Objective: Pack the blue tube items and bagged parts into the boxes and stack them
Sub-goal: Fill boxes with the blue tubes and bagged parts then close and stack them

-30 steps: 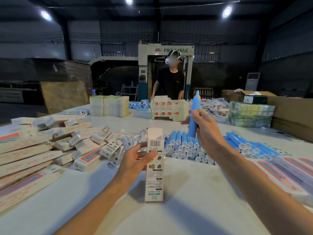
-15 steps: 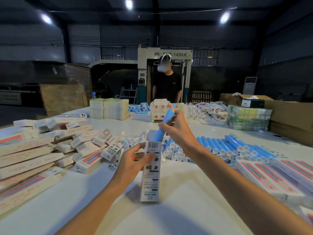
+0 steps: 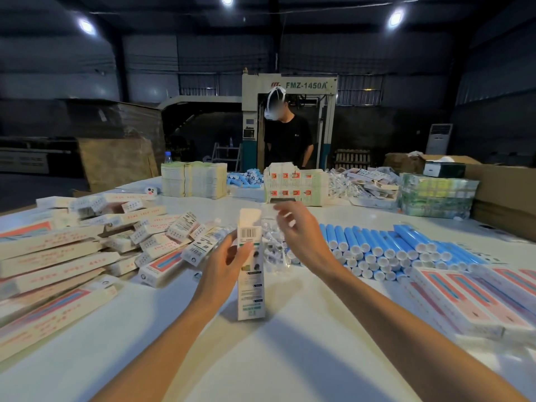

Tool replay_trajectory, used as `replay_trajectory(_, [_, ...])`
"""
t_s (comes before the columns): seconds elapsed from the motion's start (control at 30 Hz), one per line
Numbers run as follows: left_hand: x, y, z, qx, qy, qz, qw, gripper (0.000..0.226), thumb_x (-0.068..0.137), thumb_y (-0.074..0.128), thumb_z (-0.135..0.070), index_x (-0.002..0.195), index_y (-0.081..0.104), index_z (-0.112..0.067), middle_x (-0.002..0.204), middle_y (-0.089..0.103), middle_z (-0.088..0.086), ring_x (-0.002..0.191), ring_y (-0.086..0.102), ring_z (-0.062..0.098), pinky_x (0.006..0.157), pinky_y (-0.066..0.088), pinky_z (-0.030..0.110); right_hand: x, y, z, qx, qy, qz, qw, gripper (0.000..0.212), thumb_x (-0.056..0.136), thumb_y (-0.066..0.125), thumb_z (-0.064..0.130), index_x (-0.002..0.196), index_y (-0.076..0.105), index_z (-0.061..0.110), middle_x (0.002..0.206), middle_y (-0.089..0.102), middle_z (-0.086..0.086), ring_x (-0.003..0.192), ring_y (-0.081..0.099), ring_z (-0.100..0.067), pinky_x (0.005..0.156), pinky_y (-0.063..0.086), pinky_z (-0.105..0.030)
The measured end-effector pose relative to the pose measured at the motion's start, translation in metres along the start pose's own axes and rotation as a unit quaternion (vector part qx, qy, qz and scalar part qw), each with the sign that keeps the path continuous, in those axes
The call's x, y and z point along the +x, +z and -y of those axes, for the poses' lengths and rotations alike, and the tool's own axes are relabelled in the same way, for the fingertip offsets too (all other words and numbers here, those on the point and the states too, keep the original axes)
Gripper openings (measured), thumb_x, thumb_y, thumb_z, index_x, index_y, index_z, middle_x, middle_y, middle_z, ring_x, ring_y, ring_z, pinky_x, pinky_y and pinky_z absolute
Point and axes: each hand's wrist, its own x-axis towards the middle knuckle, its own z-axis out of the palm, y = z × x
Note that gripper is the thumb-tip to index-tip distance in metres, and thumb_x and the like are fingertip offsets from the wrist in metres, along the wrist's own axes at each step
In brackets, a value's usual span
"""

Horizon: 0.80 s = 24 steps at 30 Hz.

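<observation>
Box upright on the worktop, between the two hands and closer to the left one. Stands on its short end with the lower end on the worktop, long axis vertical, barcode face turned back toward the forearms, top flap raised and pointing up. Gripped at the upper half by the left hand, thumb curled onto the front face just below the barcode, fingers wrapped round the left edge.

Right hand just beside the top of the box, up and to its right, apart from the card. Fingers loosely bent and partly spread, blurred; nothing seen in the grip.

Bagged parts heaped just behind the box, between the two hands and below the right fingers. Blue tubes stacked lying down to the right of the right hand, white caps toward the forearms, long axes running away from them. Loose boxes piled to the left of the left hand, lying flat at mixed angles. Flat row of boxes on the far side of the right forearm
</observation>
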Motion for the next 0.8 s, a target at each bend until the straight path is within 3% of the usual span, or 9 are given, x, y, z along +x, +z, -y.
replay_trajectory(0.07, [0.002, -0.003, 0.005, 0.025, -0.013, -0.039, 0.999, 0.038, 0.108, 0.056, -0.043, 0.143, 0.059, -0.029, 0.113, 0.079, -0.009, 0.104, 0.076, 0.009, 0.088, 0.062, 0.041, -0.004, 0.001, -0.016, -0.019, 0.069, -0.072, 0.995, 0.02, 0.106, 0.052, 0.009, 0.122, 0.063, 0.012, 0.112, 0.065, 0.002, 0.092, 0.061, -0.001, 0.084, 0.056, -0.026])
replay_trajectory(0.17, [0.005, -0.008, 0.011, 0.032, -0.042, -0.075, 0.996, 0.036, 0.109, 0.054, -0.044, 0.141, 0.057, -0.028, 0.112, 0.077, -0.003, 0.105, 0.075, 0.019, 0.084, 0.063, 0.044, -0.016, 0.015, -0.042, -0.183, 0.137, 0.031, 0.973, 0.018, 0.104, 0.048, 0.006, 0.117, 0.06, 0.007, 0.105, 0.069, -0.011, 0.091, 0.065, -0.027, 0.079, 0.057, -0.047])
replay_trajectory(0.27, [0.007, -0.01, 0.012, 0.026, -0.052, -0.076, 0.995, 0.034, 0.109, 0.055, -0.043, 0.14, 0.057, -0.028, 0.112, 0.077, -0.003, 0.105, 0.075, 0.019, 0.081, 0.062, 0.04, -0.029, 0.04, -0.056, -0.291, 0.136, 0.122, 0.939, 0.031, 0.107, 0.052, 0.026, 0.132, 0.05, 0.006, 0.118, 0.064, -0.015, 0.108, 0.063, -0.035, 0.08, 0.05, -0.039])
replay_trajectory(0.4, [0.007, -0.009, 0.012, 0.019, -0.044, -0.054, 0.997, 0.033, 0.109, 0.055, -0.041, 0.139, 0.058, -0.03, 0.108, 0.079, -0.005, 0.103, 0.077, 0.014, 0.082, 0.064, 0.041, -0.03, 0.061, -0.066, -0.333, 0.152, 0.126, 0.922, 0.046, 0.108, 0.055, 0.03, 0.144, 0.041, 0.005, 0.136, 0.057, -0.016, 0.123, 0.058, -0.032, 0.098, 0.051, -0.041])
replay_trajectory(0.53, [0.008, -0.007, 0.01, 0.014, -0.029, -0.037, 0.999, 0.031, 0.109, 0.055, -0.038, 0.138, 0.061, -0.028, 0.106, 0.08, -0.006, 0.095, 0.077, 0.005, 0.068, 0.06, 0.021, -0.038, 0.068, -0.078, -0.298, 0.152, 0.082, 0.939, 0.034, 0.104, 0.05, 0.002, 0.138, 0.046, 0.005, 0.129, 0.06, -0.015, 0.113, 0.057, -0.029, 0.093, 0.051, -0.038])
replay_trajectory(0.63, [0.008, -0.006, 0.008, 0.005, -0.031, -0.022, 0.999, 0.031, 0.11, 0.055, -0.038, 0.138, 0.061, -0.028, 0.105, 0.08, -0.007, 0.094, 0.077, 0.008, 0.072, 0.06, 0.023, -0.04, 0.065, -0.077, -0.292, 0.145, 0.056, 0.944, 0.029, 0.105, 0.05, 0.006, 0.133, 0.05, 0.01, 0.122, 0.065, -0.01, 0.105, 0.06, -0.027, 0.089, 0.053, -0.038])
replay_trajectory(0.73, [0.007, -0.005, 0.005, -0.004, -0.038, -0.017, 0.999, 0.029, 0.11, 0.055, -0.036, 0.136, 0.061, -0.027, 0.104, 0.08, -0.011, 0.094, 0.077, 0.007, 0.077, 0.06, 0.031, -0.038, 0.055, -0.071, -0.308, 0.124, 0.014, 0.943, 0.013, 0.105, 0.05, 0.008, 0.114, 0.056, 0.015, 0.108, 0.066, -0.005, 0.085, 0.063, -0.025, 0.076, 0.056, -0.04])
replay_trajectory(0.8, [0.006, -0.004, 0.004, -0.015, -0.037, -0.014, 0.999, 0.029, 0.108, 0.057, -0.036, 0.136, 0.061, -0.025, 0.105, 0.08, -0.013, 0.094, 0.077, 0.006, 0.077, 0.059, 0.031, -0.04, 0.044, -0.067, -0.229, 0.121, -0.019, 0.966, 0.01, 0.106, 0.051, 0.009, 0.106, 0.059, 0.015, 0.107, 0.065, -0.005, 0.083, 0.06, -0.02, 0.07, 0.052, -0.031])
